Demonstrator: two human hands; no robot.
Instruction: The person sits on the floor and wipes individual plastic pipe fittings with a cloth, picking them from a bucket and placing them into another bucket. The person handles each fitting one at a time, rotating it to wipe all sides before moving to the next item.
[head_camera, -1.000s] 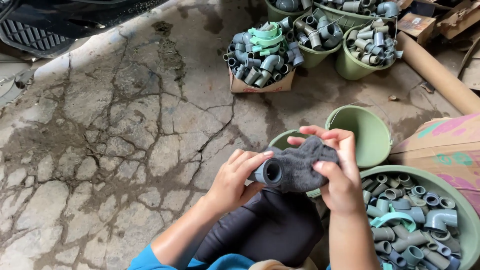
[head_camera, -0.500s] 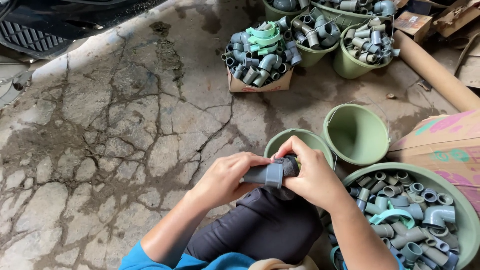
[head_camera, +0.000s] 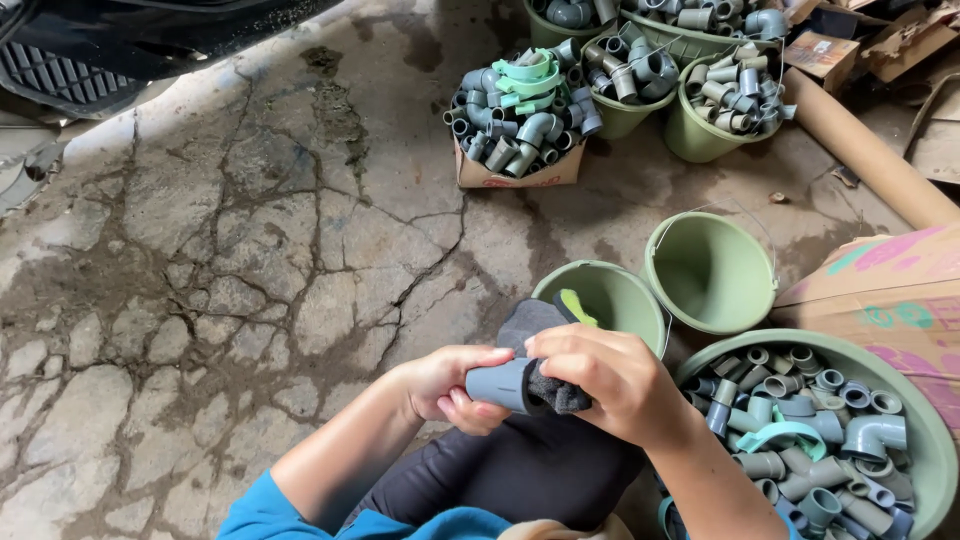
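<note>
- Since half a second earlier, both hands had been lowered slightly toward the lap, and the dark grey cloth (head_camera: 535, 325) had been loosened, so that a flap of it stood up above the fitting where before it had been bunched tight at the fitting's end.
- At the far left, cracked, damp concrete floor (head_camera: 250, 250) was seen, with a dark vehicle part at the top left corner.
- The left hand (head_camera: 440, 385) was closed around the left end of a grey pipe fitting (head_camera: 500, 385), the fingers curled under it and the thumb laid over the top.
- The fitting was held level above the dark-clad lap, just in front of an empty green bucket (head_camera: 610, 300).
- The right hand (head_camera: 605, 375) was pressed over the cloth at the fitting's right end, its fingers pinching the fabric against the pipe.
- Behind, a cardboard box (head_camera: 515, 170) heaped with grey and green fittings stood on the floor, with filled green buckets (head_camera: 700, 135) beside it.
- A second empty green bucket (head_camera: 710, 270) stood tilted, just right of the first.
- At the lower right, a wide green basin (head_camera: 900, 380) full of grey elbows and couplings was seen, near the right forearm.
- A cardboard tube (head_camera: 865, 150) lay at the far right.
</note>
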